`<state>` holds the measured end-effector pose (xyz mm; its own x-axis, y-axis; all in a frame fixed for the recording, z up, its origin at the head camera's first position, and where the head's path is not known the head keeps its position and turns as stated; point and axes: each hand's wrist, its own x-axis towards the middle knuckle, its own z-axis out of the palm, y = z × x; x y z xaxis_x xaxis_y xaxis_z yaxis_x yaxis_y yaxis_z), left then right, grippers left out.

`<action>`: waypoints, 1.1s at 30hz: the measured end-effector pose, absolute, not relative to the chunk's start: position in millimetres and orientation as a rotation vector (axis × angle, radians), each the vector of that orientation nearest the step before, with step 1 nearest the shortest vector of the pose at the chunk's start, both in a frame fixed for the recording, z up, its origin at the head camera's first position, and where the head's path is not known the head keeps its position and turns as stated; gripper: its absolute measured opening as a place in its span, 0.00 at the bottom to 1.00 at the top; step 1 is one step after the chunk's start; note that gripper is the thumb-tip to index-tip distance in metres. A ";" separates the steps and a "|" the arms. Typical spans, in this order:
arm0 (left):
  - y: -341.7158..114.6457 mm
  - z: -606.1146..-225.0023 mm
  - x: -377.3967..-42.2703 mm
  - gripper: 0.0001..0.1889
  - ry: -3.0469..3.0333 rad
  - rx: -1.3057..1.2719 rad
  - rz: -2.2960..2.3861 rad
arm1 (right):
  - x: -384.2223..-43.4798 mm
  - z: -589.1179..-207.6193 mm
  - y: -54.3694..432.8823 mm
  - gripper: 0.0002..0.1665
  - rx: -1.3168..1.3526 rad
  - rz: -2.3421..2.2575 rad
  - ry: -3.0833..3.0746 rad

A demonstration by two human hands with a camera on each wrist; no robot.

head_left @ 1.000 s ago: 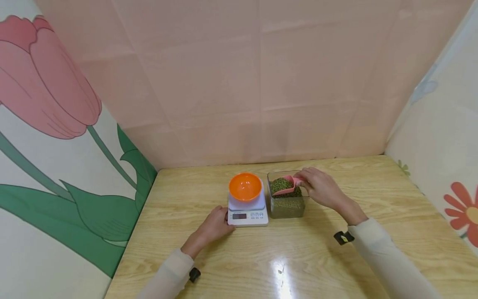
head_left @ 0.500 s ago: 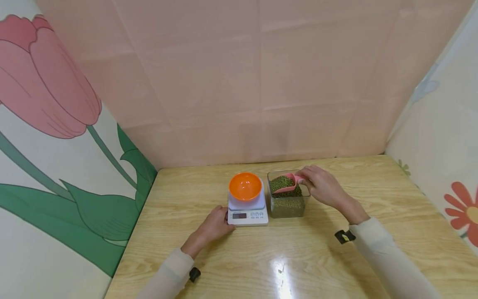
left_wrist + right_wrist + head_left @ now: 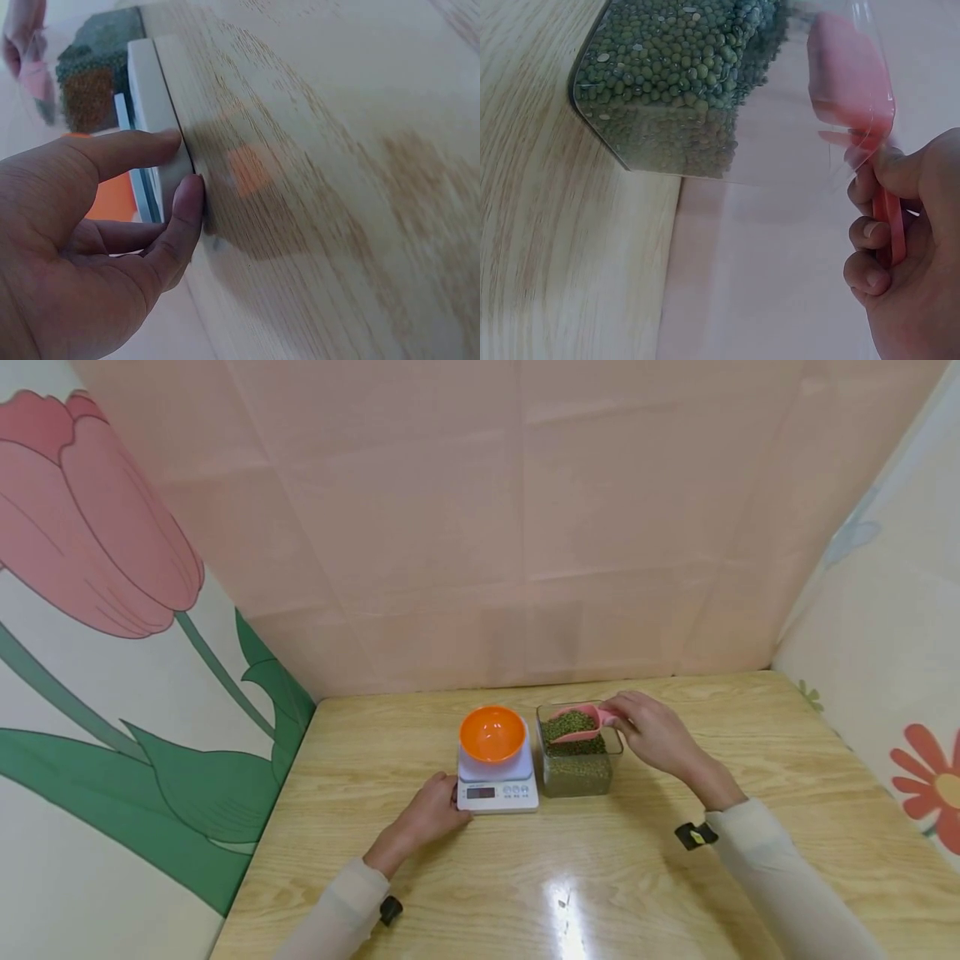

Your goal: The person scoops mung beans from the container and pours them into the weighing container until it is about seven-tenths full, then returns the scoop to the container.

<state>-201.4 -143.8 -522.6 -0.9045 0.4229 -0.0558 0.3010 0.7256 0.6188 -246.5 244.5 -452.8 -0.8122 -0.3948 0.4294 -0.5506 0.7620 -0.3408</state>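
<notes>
My right hand (image 3: 654,735) grips the handle of a pink scoop (image 3: 600,718), fingers curled round it in the right wrist view. The scoop carries green mung beans and is inside the top of a clear plastic container (image 3: 577,788), above the mung beans (image 3: 667,67) there. Left of the container stands a white kitchen scale (image 3: 498,797) with an orange bowl (image 3: 492,737) on its platform. The bowl's visible inside is bare. My left hand (image 3: 432,812) holds the scale's front left corner, thumb and fingers at its edge in the left wrist view.
Scale and container stand side by side on a wood-grain table (image 3: 360,752), with a narrow gap between them. Behind the table rises a pink-covered wall (image 3: 450,527). Panels with painted flowers flank both sides. A small speck (image 3: 562,905) lies near the front, in a bright reflection.
My right hand has moved slightly right and up, drawing the loaded scoop a little higher and rightward in the container. The left hand, scale and bowl have not moved.
</notes>
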 end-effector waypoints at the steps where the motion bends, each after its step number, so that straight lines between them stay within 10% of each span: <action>1: -143.9 -522.4 -201.4 0.28 2.736 0.583 0.932 | -246.8 -453.4 245.0 0.08 0.725 0.660 -2.623; 33: -143.5 -521.7 -200.9 0.28 2.746 0.585 0.920 | -245.3 -444.2 246.3 0.07 0.707 0.705 -2.602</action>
